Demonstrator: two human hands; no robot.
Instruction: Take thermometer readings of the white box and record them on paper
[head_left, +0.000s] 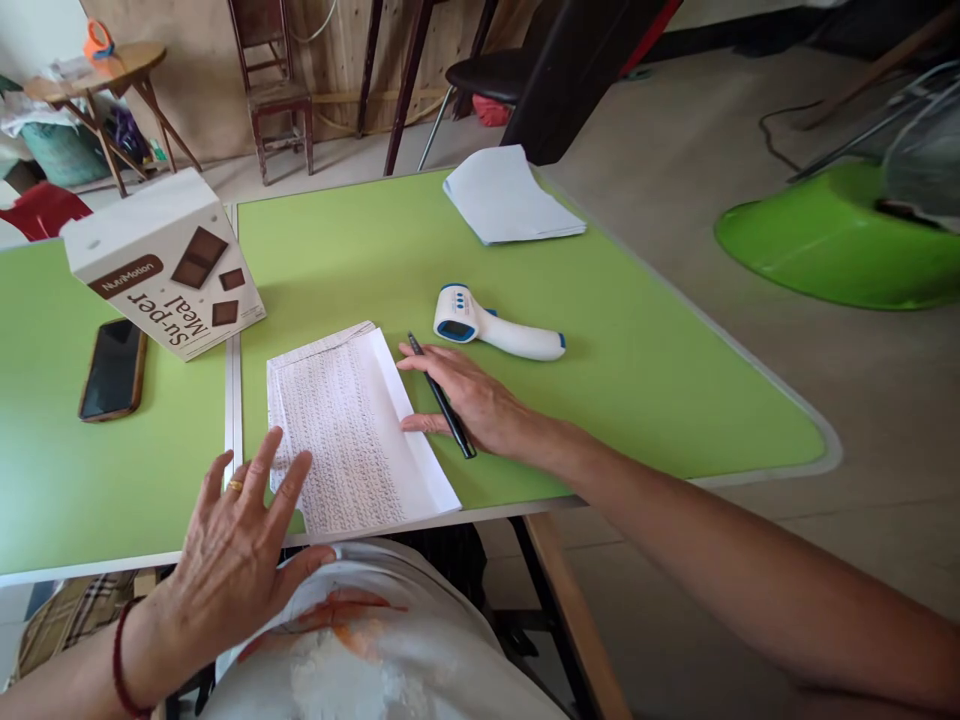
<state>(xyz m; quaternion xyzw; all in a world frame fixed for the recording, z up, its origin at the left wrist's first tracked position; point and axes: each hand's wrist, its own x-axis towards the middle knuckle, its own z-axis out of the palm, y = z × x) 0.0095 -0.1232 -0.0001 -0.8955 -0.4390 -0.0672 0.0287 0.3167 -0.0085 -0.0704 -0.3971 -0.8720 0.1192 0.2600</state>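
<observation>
A sheaf of paper covered in rows of small handwriting (337, 430) lies near the table's front edge, with a blank white strip along its right side. My left hand (240, 530), with a ring and a dark red bracelet, hovers at the sheaf's lower left corner, fingers spread and nothing in them. Whether its fingertips touch the paper I cannot tell. Along the sheaf's right edge rests my right hand (480, 400), holding a black pen (444, 402) loosely across the thumb and fingers. Just beyond that hand is a white and blue infrared thermometer (517, 335).
On the green table (637, 400) stand a NutriMotion box (169, 275) at left and, beside it, a phone (112, 370). Folded white sheets (510, 195) lie at the far edge. Behind are a small wooden chair (277, 95) and a round table (112, 70); a green plastic seat (825, 240) is at right.
</observation>
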